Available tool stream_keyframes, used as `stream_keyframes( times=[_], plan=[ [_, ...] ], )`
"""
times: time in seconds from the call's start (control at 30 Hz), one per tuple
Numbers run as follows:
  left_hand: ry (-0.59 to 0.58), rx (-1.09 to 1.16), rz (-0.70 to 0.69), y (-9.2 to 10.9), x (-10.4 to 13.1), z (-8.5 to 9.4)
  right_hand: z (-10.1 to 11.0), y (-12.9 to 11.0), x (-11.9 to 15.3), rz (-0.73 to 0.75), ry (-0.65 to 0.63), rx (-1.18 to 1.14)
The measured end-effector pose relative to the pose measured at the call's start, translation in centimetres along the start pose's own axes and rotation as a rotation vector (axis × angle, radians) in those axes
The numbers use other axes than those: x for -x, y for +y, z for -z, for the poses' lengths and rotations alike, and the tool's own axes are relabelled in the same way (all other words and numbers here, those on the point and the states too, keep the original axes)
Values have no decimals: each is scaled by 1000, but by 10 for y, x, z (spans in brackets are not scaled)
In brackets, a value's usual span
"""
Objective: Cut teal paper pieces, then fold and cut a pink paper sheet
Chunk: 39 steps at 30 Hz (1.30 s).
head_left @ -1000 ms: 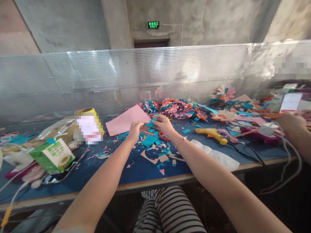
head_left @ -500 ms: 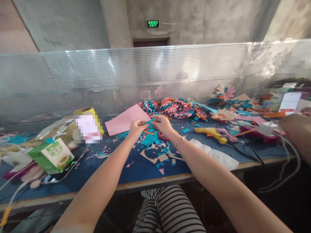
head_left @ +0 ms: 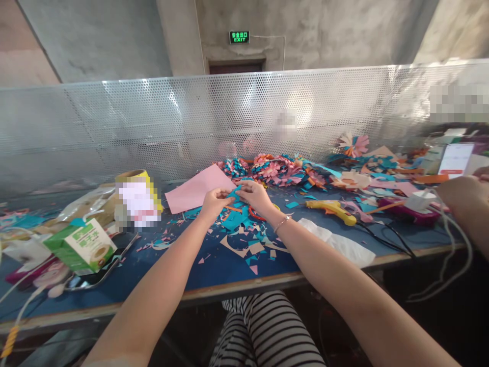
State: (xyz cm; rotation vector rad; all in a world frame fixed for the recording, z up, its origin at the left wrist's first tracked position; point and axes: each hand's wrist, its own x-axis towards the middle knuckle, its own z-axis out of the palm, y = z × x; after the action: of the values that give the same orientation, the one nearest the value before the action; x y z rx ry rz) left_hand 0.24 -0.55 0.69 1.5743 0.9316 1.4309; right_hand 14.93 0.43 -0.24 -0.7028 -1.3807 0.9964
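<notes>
Both hands meet over the middle of the table, pinching a small piece of blue paper point(head_left: 234, 192) between them. My left hand point(head_left: 214, 202) grips its left side with thumb and fingers. On the other side, my right hand point(head_left: 255, 195) holds it with the fingertips closed. Behind my left hand lies a pink paper sheet point(head_left: 198, 190). Blue paper scraps point(head_left: 234, 222) and beige offcuts point(head_left: 256, 248) are strewn below the hands. Red scissor-like handles point(head_left: 255, 214) show partly beside my right wrist, the rest hidden.
A yellow glue gun point(head_left: 331, 210) with a black cord lies right of my hands, near a crumpled white tissue point(head_left: 336, 240). Paper flowers point(head_left: 273, 171) are heaped at the back. A green drink carton point(head_left: 82, 245) and tape roll point(head_left: 133, 176) stand left. Another person's hand point(head_left: 464, 196) is at far right.
Both hands stay in nearly the same place, still pinching the blue paper. The view has shifted very slightly.
</notes>
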Motion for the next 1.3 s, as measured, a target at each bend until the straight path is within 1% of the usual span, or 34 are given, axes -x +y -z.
stream_keyframes(
  times=[0.17,0.3,0.4,0.53,0.73,0.93,1.1,1.2,1.3],
  plan=[
    [-10,0,21,1,1,-1,1,1,-1,31,-11,56],
    [-40,18,59,1,1,-1,1,-2,1,68,-39,112],
    [-23,-46,33,0,0,0,0,-6,3,84,-50,133],
    [-19,-121,-6,-1,-1,1,0,-8,3,71,-30,112],
    [-40,-105,-27,0,1,-1,-3,-7,3,37,19,25],
    [-39,-126,-66,-3,0,-1,-2,-6,3,3,19,-7],
    [-12,-154,-86,-3,0,0,-1,-3,1,-2,6,1],
    [38,-167,-89,-3,0,0,1,-1,-1,9,-10,37],
    [93,-156,-63,-4,-1,1,2,1,-2,13,-32,105]
  ],
)
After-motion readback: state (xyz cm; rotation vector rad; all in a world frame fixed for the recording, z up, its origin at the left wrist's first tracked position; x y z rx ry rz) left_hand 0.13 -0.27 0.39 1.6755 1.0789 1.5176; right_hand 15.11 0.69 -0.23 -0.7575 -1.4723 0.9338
